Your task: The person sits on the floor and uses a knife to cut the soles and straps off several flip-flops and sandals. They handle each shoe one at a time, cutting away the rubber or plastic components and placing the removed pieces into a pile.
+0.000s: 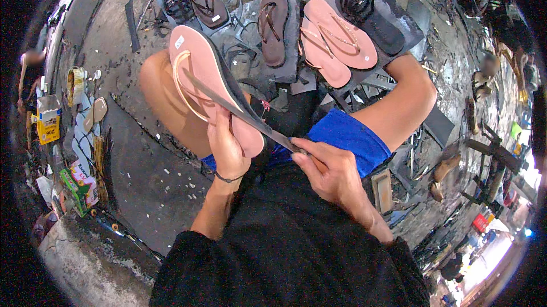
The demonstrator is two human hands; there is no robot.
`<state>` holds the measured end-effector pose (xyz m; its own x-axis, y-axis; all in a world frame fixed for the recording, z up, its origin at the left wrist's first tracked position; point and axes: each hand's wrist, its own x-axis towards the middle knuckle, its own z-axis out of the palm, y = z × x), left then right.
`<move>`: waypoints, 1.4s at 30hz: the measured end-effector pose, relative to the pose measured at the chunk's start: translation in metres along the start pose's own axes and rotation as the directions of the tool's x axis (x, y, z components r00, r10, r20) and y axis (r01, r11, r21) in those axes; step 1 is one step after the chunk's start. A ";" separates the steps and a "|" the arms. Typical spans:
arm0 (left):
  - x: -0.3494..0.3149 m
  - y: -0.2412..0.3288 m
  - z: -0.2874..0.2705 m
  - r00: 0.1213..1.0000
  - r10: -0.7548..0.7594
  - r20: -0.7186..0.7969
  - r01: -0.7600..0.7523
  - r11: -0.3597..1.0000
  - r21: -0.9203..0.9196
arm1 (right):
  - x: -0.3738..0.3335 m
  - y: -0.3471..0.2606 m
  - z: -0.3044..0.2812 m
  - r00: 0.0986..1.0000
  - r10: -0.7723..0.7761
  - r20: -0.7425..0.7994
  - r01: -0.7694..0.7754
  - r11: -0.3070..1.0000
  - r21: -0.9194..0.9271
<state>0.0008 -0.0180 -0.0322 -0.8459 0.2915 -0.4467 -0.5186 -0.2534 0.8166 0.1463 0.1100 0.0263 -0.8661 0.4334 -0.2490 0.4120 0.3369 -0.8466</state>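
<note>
The left hand [228, 142] clasps a pink thong sandal [209, 69] over the left thigh [174, 116]; the right hand [333, 170] firmly grips a long knife [250, 118] across it. Clean trimming likely needs shallow, steady strokes.

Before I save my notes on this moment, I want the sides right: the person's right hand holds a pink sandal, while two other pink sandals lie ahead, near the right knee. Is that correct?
Not quite: the head view shows the left hand holding the pink sandal. The two other pink sandals do lie ahead, near the right knee.
</note>
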 end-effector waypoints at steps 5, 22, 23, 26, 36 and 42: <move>0.005 0.006 -0.011 1.000 0.006 0.005 -0.006 0.999 0.053 | 0.022 -0.003 0.010 0.998 -0.058 -0.014 0.058 0.998 0.024; -0.012 0.025 0.005 0.984 -0.180 -0.010 0.179 0.980 -0.083 | 0.059 0.012 0.051 0.951 -0.230 -0.206 0.233 0.972 -0.010; -0.011 0.028 0.006 0.975 -0.219 -0.036 0.213 0.970 -0.120 | 0.068 0.011 0.057 0.936 -0.257 -0.240 0.260 0.965 -0.018; -0.016 0.035 0.016 0.978 -0.209 0.013 0.209 0.967 -0.148 | 0.098 0.009 0.065 0.901 -0.313 -0.300 0.327 0.945 -0.003; -0.038 -0.017 -0.072 0.962 0.037 0.272 -0.181 0.831 0.526 | 0.142 -0.018 0.025 0.975 0.061 0.213 -0.161 0.856 0.491; -0.010 0.025 -0.042 0.976 -0.037 0.213 0.011 0.992 0.124 | 0.108 -0.027 0.018 0.990 0.091 -0.110 0.012 0.718 0.696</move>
<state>-0.0089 -0.0654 -0.0231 -0.7802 0.4902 -0.3887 -0.5081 -0.1340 0.8508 0.0364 0.1331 0.0135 -0.7886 0.5516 -0.2716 0.0889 -0.3348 -0.9381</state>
